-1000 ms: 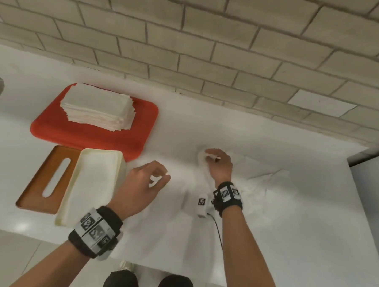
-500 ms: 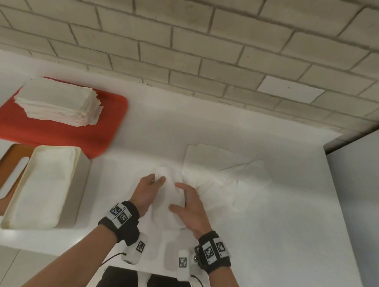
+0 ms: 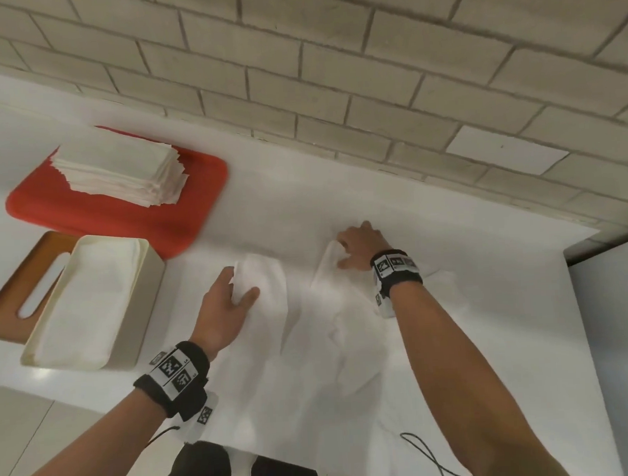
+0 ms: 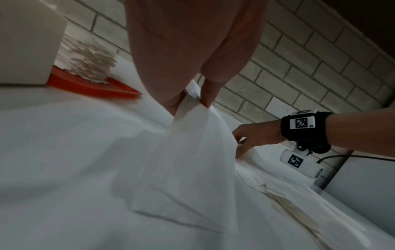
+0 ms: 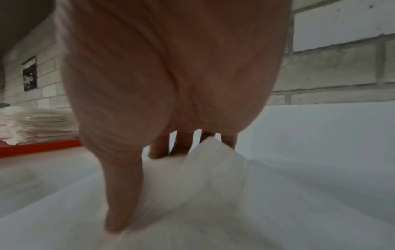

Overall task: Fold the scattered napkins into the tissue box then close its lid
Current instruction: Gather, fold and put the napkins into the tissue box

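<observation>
A white napkin (image 3: 310, 329) lies spread on the white counter (image 3: 477, 393) between my two hands. My left hand (image 3: 240, 283) pinches its left far corner between thumb and fingers, as the left wrist view shows (image 4: 192, 103). My right hand (image 3: 340, 252) grips the right far corner, which is lifted off the counter; in the right wrist view the thumb and fingers (image 5: 162, 162) hold a raised fold of the napkin (image 5: 209, 177). The cream tissue box (image 3: 145, 283) stands open at the left with napkins inside. Its wooden slotted lid (image 3: 13, 286) lies beside it.
A red tray (image 3: 193, 193) at the back left carries a tall stack of folded napkins (image 3: 119, 168). More loose napkins (image 3: 442, 285) lie under and right of my right wrist. A brick wall (image 3: 333, 73) borders the counter's far edge. A thin cable (image 3: 429, 457) hangs at the front edge.
Half a second ago both hands held a bunched napkin close together near the front. They have moved apart and farther back, drawing the napkin out flat.
</observation>
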`<state>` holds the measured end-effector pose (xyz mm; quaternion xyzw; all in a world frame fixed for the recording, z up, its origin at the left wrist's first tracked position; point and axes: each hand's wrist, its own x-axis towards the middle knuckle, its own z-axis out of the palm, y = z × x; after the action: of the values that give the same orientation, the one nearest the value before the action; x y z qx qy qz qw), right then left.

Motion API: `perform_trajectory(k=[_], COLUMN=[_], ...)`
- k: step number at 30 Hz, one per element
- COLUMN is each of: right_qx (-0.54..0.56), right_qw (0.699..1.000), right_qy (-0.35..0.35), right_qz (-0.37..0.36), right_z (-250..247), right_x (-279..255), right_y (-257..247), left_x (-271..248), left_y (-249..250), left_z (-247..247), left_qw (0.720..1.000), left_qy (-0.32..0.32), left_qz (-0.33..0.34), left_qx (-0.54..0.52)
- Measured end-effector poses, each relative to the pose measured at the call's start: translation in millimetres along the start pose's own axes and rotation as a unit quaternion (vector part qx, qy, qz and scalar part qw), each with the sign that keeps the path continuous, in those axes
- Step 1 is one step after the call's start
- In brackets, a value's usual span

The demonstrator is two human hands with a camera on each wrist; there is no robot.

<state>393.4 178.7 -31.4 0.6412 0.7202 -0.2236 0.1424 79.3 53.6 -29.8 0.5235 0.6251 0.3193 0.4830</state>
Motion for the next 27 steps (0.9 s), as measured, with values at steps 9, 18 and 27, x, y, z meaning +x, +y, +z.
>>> perform_trajectory(k=[9, 18, 27], right_qx=[0.313, 0.565, 0.55], right_qw=[0.914, 0.714, 0.783], right_qy=[0.246, 0.413, 0.281], right_qz=[-0.076, -0.039, 0.075], right_z=[-54.2, -45.6, 114.7], right_x=[-40.2, -152.6, -192.7], right_y=[-15.8, -88.9, -115.5], left_x=[-4.6, -14.1, -21.8], left_y=[15.4, 23.8, 23.6], left_z=[3.3, 44.3, 57.8], left_qw=[0.994, 0.977, 0.941], left_qy=[0.06, -0.051, -0.064], left_qz=[0.052, -0.044, -0.132], left_qx=[-0.075, -0.203, -0.304])
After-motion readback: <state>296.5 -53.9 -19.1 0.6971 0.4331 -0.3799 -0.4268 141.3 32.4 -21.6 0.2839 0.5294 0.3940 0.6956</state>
